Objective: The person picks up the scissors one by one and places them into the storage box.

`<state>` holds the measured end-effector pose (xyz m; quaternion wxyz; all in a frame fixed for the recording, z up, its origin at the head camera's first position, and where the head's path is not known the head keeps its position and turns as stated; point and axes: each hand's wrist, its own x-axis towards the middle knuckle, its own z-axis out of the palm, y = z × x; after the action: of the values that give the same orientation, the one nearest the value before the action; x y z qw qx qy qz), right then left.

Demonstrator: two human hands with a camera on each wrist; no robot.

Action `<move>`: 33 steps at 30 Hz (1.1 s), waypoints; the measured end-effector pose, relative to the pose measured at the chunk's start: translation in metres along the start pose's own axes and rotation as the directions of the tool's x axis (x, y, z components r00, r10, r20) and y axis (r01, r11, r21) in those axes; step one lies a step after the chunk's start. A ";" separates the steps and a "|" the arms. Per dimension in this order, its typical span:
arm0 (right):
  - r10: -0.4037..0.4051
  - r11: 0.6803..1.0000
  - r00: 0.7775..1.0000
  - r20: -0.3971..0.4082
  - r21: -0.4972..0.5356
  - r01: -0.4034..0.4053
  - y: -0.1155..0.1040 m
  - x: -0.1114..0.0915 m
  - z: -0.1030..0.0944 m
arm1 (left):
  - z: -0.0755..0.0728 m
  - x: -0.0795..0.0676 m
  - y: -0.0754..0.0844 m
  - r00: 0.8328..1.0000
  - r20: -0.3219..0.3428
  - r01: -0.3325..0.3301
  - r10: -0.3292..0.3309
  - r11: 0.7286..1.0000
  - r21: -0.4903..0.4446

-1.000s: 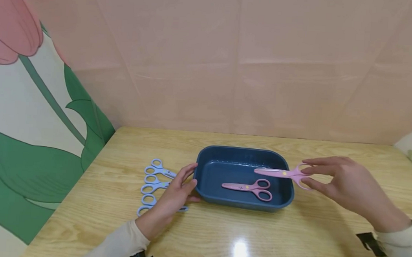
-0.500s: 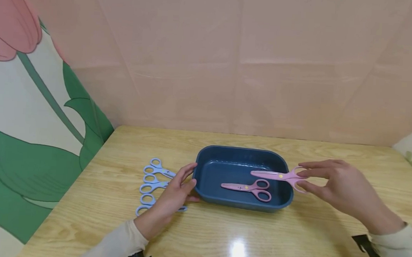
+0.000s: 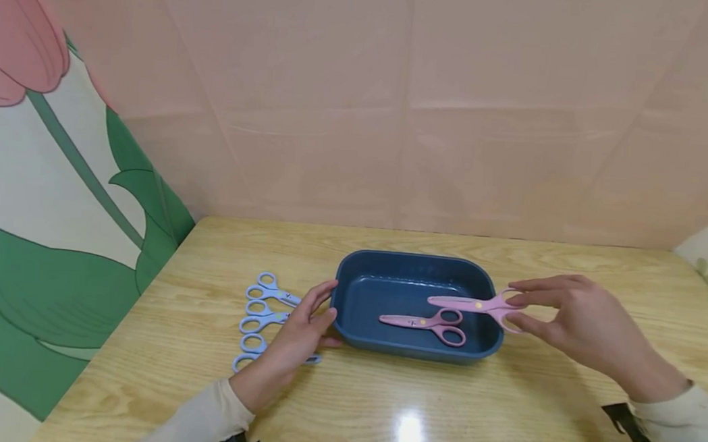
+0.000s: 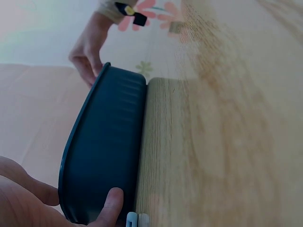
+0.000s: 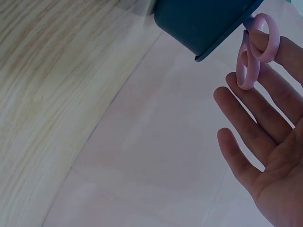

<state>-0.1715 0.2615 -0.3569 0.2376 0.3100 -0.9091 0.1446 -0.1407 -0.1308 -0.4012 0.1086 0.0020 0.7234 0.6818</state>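
Observation:
My right hand [image 3: 591,323] pinches a pair of pink scissors [image 3: 458,304] by the finger loops, which also show in the right wrist view as pink rings [image 5: 272,40]. The blades point left over the right part of a dark blue rectangular tub [image 3: 403,351]. Inside the tub lies another pair of pink scissors [image 3: 415,321], loops to the right. My left hand [image 3: 298,336] grips the tub's left end. In the left wrist view its fingers lie along the outer wall [image 4: 104,137].
Several pairs of light blue scissors [image 3: 263,317] lie in a column left of the tub, partly hidden by the left hand and forearm. They rest on a wood-grain table [image 3: 342,409]. Behind it stands a pinkish covered wall [image 3: 395,149]; a tulip picture [image 3: 78,157] is at left.
My right hand has moved slightly left and down with the pink scissors, bringing them further over the tub. The left hand keeps its hold on the tub.

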 end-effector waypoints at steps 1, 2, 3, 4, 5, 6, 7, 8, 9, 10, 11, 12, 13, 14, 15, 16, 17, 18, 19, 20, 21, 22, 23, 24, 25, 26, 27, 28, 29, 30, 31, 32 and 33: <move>-0.001 1.000 1.000 0.000 0.000 0.001 -0.001 0.000 0.000 | 0.000 0.000 0.000 1.000 0.001 -0.002 0.002 1.000 0.000; -0.004 1.000 1.000 -0.001 -0.002 0.004 -0.001 0.001 0.000 | 0.000 0.000 0.000 1.000 0.001 -0.003 0.003 1.000 0.001; -0.007 1.000 1.000 -0.002 -0.004 0.007 -0.002 0.001 0.001 | 0.000 0.000 0.000 1.000 0.002 -0.005 0.005 1.000 0.002; -0.008 1.000 1.000 -0.001 -0.007 0.008 -0.003 0.001 0.001 | 0.000 0.000 -0.001 1.000 0.004 -0.006 0.006 1.000 0.001; -0.013 1.000 1.000 -0.002 -0.008 0.013 -0.003 0.001 0.001 | 0.000 0.001 -0.001 1.000 0.005 -0.007 0.007 1.000 0.002; -0.015 1.000 1.000 -0.005 -0.011 0.015 -0.004 0.002 0.002 | -0.001 0.001 -0.001 1.000 0.006 -0.008 0.008 1.000 0.001; -0.018 1.000 1.000 -0.007 -0.014 0.018 -0.004 0.002 0.002 | -0.001 0.001 -0.001 1.000 0.007 -0.009 0.009 1.000 0.000; -0.023 1.000 1.000 -0.010 -0.012 0.023 -0.005 0.002 0.002 | -0.001 0.000 -0.001 1.000 0.008 -0.010 0.010 1.000 0.000; -0.027 1.000 1.000 -0.012 -0.009 0.027 -0.005 0.003 0.003 | -0.001 0.000 -0.001 1.000 0.010 -0.011 0.011 1.000 0.000; -0.028 1.000 1.000 -0.013 -0.010 0.028 -0.006 0.003 0.003 | -0.001 0.001 -0.001 1.000 0.010 -0.011 0.011 1.000 0.000; -0.031 1.000 0.999 -0.015 -0.005 0.031 -0.006 0.003 0.003 | -0.001 0.000 -0.001 1.000 0.010 -0.012 0.012 1.000 0.000; -0.033 0.999 0.999 -0.016 0.000 0.033 -0.007 0.004 0.004 | -0.001 0.000 -0.001 1.000 0.010 -0.013 0.013 1.000 0.001; -0.034 0.999 0.999 -0.015 0.001 0.034 -0.007 0.004 0.004 | -0.001 0.000 -0.001 1.000 0.011 -0.013 0.013 1.000 0.001; -0.038 0.999 0.999 -0.014 0.004 0.038 -0.008 0.004 0.004 | -0.001 0.000 -0.001 1.000 0.012 -0.013 0.013 1.000 0.001; -0.039 0.999 0.999 -0.013 0.003 0.039 -0.008 0.004 0.005 | -0.001 0.000 -0.001 1.000 0.012 -0.011 0.011 1.000 0.002; -0.040 0.999 0.999 -0.012 0.002 0.040 -0.009 0.005 0.005 | -0.001 -0.001 -0.001 1.000 0.012 -0.010 0.010 1.000 0.002; -0.045 0.999 0.999 -0.011 0.002 0.045 -0.009 0.005 0.006 | -0.001 -0.001 -0.001 1.000 0.013 -0.011 0.011 1.000 0.001; -0.049 0.999 0.999 -0.010 0.000 0.049 -0.009 0.005 0.006 | -0.001 -0.001 -0.001 1.000 0.013 -0.008 0.008 1.000 0.001; -0.055 0.998 0.998 -0.008 -0.002 0.055 -0.009 0.006 0.006 | -0.001 -0.001 -0.001 1.000 0.013 -0.008 0.008 1.000 0.001; -0.065 0.998 0.998 -0.009 -0.001 0.065 -0.010 0.006 0.007 | -0.001 -0.001 -0.001 1.000 0.012 -0.007 0.007 1.000 -0.001; -0.074 0.997 0.997 -0.009 -0.001 0.074 -0.010 0.007 0.007 | -0.001 -0.001 0.000 1.000 0.012 -0.007 0.007 1.000 -0.002; -0.082 0.997 0.997 -0.011 -0.001 0.082 -0.010 0.007 0.007 | -0.001 -0.001 -0.001 1.000 0.012 -0.006 0.006 1.000 -0.004; -0.090 0.996 0.996 -0.013 -0.002 0.090 -0.010 0.008 0.007 | -0.001 0.000 -0.001 1.000 0.012 -0.005 0.005 1.000 -0.005; -0.097 0.995 0.995 -0.015 -0.001 0.097 -0.011 0.008 0.008 | 0.000 0.000 -0.001 1.000 0.013 -0.003 0.003 1.000 -0.007; -0.104 0.995 0.994 -0.017 -0.002 0.104 -0.011 0.008 0.008 | -0.001 0.000 -0.001 1.000 0.013 -0.003 0.004 1.000 -0.009; -0.109 0.994 0.994 -0.020 0.000 0.109 -0.011 0.009 0.008 | 0.000 0.000 0.000 1.000 0.014 -0.002 0.002 1.000 -0.011; -0.115 0.993 0.993 -0.022 0.003 0.115 -0.012 0.009 0.008 | -0.001 0.000 0.000 1.000 0.015 -0.002 0.003 1.000 -0.012; -0.118 0.993 0.993 -0.025 0.007 0.118 -0.012 0.009 0.009 | -0.001 0.000 0.000 1.000 0.015 -0.003 0.003 1.000 -0.013; -0.123 0.992 0.992 -0.027 0.011 0.124 -0.012 0.009 0.009 | -0.001 -0.001 0.000 1.000 0.017 -0.004 0.004 1.000 -0.013; -0.130 0.991 0.991 -0.029 0.016 0.131 -0.013 0.010 0.009 | -0.001 0.000 0.000 1.000 0.017 -0.003 0.004 1.000 -0.013; -0.138 0.990 0.990 -0.032 0.019 0.139 -0.013 0.010 0.010 | -0.001 0.000 0.000 1.000 0.017 -0.005 0.005 1.000 -0.013; -0.147 0.989 0.989 -0.035 0.022 0.148 -0.013 0.010 0.010 | -0.001 -0.001 0.000 1.000 0.018 -0.005 0.006 1.000 -0.013; -0.156 0.987 0.987 -0.038 0.024 0.157 -0.013 0.010 0.011 | -0.001 0.000 0.000 1.000 0.019 -0.004 0.005 1.000 -0.012</move>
<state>-0.1741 0.2422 -0.3589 0.2602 0.3808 -0.8756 0.1433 -0.1404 -0.1316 -0.4013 0.1139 0.0093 0.7181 0.6865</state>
